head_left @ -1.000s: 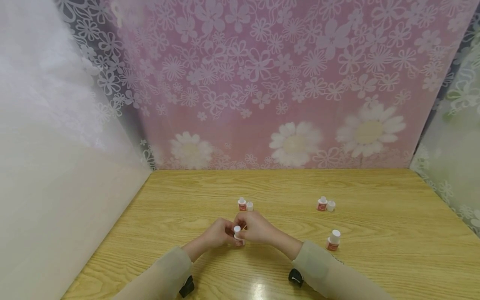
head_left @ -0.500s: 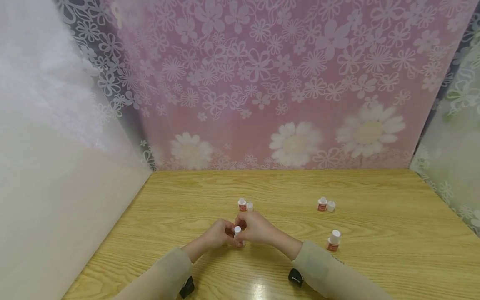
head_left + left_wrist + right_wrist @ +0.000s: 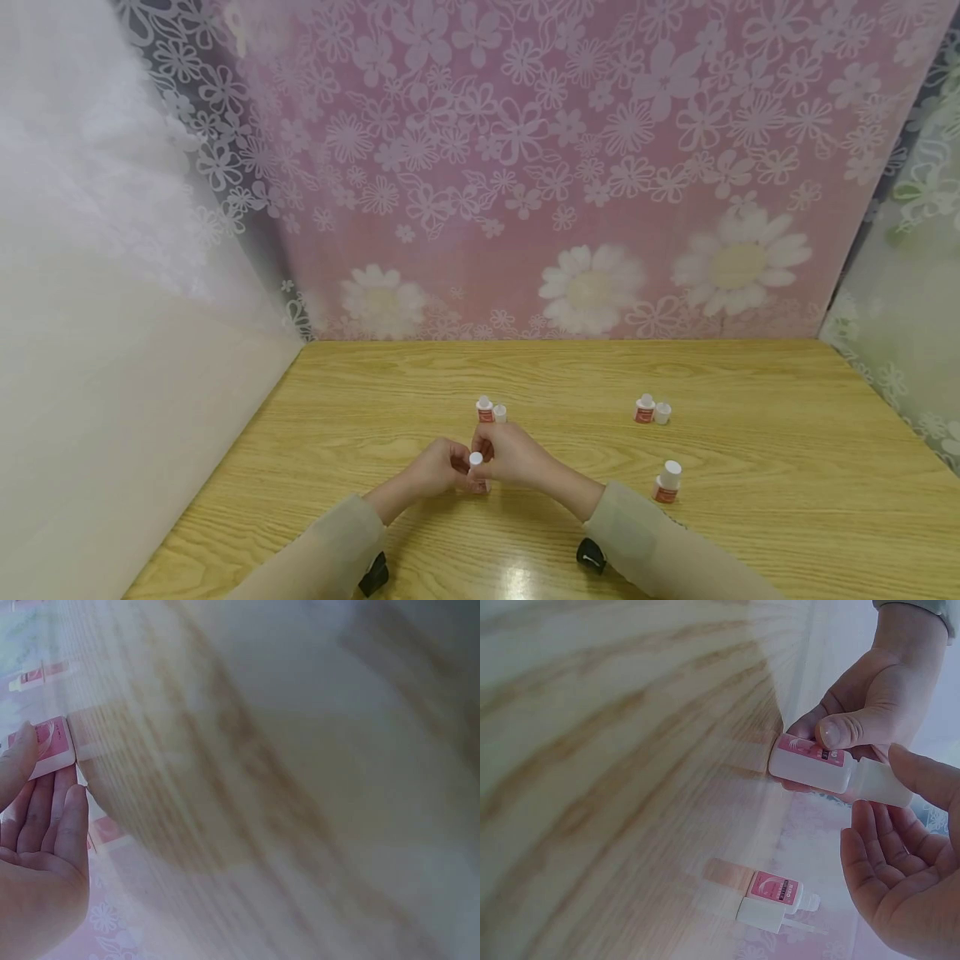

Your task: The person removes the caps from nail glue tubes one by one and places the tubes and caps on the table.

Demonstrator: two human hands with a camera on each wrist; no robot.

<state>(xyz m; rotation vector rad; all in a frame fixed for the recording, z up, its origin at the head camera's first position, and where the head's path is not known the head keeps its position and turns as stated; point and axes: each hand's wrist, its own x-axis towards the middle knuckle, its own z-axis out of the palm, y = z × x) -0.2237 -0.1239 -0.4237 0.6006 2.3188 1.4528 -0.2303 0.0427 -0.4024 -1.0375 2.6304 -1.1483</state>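
Note:
A small white bottle (image 3: 808,763) with a pink-red label stands upright on the table between both hands. My left hand (image 3: 435,467) grips its body low down, the thumb over the label in the right wrist view. My right hand (image 3: 516,455) pinches the white cap (image 3: 476,458) between thumb and fingers. In the right wrist view the cap sits on the neck, in line with the bottle. The left wrist view shows the bottle's lower end, with the left thumb and fingers around it. In the head view, fingers hide most of the label.
Behind the hands stands an uncapped bottle (image 3: 484,411) with its cap (image 3: 500,412) beside it. Another uncapped bottle (image 3: 644,410) and cap (image 3: 662,412) stand at back right. A capped bottle (image 3: 667,482) is nearer on the right. Patterned curtains enclose the wooden table (image 3: 375,375).
The right fingers and the cap have shifted very slightly to the right. The left hand keeps its hold on the bottle, and the other bottles stay where they were.

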